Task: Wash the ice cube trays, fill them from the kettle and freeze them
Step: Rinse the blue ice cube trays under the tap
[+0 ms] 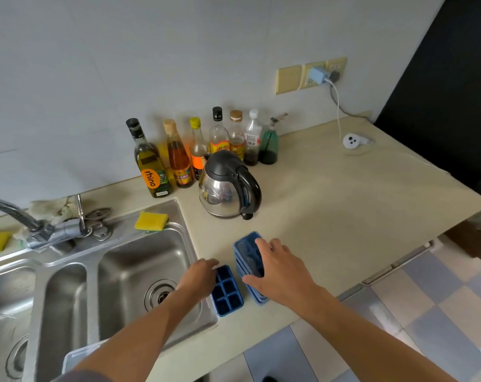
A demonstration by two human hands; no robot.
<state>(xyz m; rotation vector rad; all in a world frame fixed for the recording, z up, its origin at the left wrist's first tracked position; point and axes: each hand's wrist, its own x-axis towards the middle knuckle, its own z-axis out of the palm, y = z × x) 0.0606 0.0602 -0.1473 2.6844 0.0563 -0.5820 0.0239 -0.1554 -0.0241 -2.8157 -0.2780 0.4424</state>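
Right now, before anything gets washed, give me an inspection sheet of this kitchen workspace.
Surface: beige counter, with the sink set in at its left.
Job's things: one tray lies cells up beside the sink; a stack of trays lies just right of it; the kettle stands behind them.
Clutter: bottles along the wall; a sponge on the sink rim.
Grips: left hand curls its fingers onto the tray's far end; right hand rests spread on the stack.
Cables: a white cable runs from the wall socket to a plug lying on the counter.
Surroundings: tap, checked floor.
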